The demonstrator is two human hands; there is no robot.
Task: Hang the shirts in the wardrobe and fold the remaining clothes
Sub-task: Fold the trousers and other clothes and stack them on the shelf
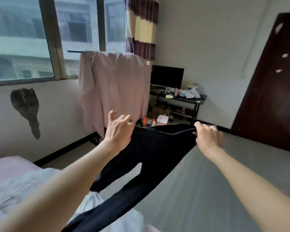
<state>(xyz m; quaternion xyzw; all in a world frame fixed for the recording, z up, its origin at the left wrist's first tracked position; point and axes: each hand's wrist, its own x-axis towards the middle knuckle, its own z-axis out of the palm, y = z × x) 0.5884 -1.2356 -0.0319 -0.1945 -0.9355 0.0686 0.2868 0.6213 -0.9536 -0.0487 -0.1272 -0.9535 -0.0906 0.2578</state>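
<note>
A pair of black trousers (pixel 157 148) hangs stretched in the air in front of me, waistband up, its two legs trailing down toward the bed. My left hand (pixel 118 129) grips the left end of the waistband, some fingers spread above the cloth. My right hand (pixel 208 137) pinches the right end of the waistband. Both arms reach forward at about the same height. A pale pink garment (pixel 114 91) hangs over a rail by the window behind the trousers.
A bed with white and pink bedding (pixel 15 185) lies at the lower left. A low black table (pixel 184 98) with a monitor and clutter stands against the far wall. At the right stands a dark brown door (pixel 268 84). Grey floor (pixel 208 190) spreads under my right arm.
</note>
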